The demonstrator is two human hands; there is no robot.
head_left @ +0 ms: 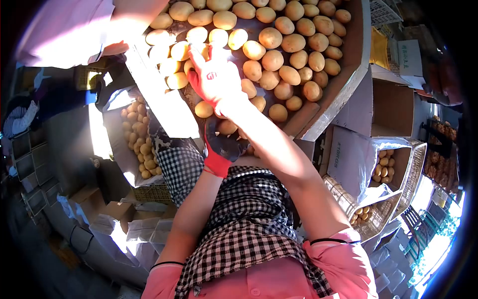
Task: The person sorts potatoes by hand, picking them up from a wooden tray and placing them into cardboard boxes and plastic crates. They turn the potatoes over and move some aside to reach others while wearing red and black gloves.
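On sorting table point(343, 84) – right hand point(216, 77) spread over pale yellow potatoes point(279, 55); left hand point(221, 147) grip unclear

I see brown surface point(348, 55) with raised pale rim, tilted in my view; potatoes point(279, 50) lie directly on it, densely packed, many touching.

Hard sunlight glares at the upper left, with cardboard boxes point(393, 107) at right and stacked crates point(30, 164) at left.
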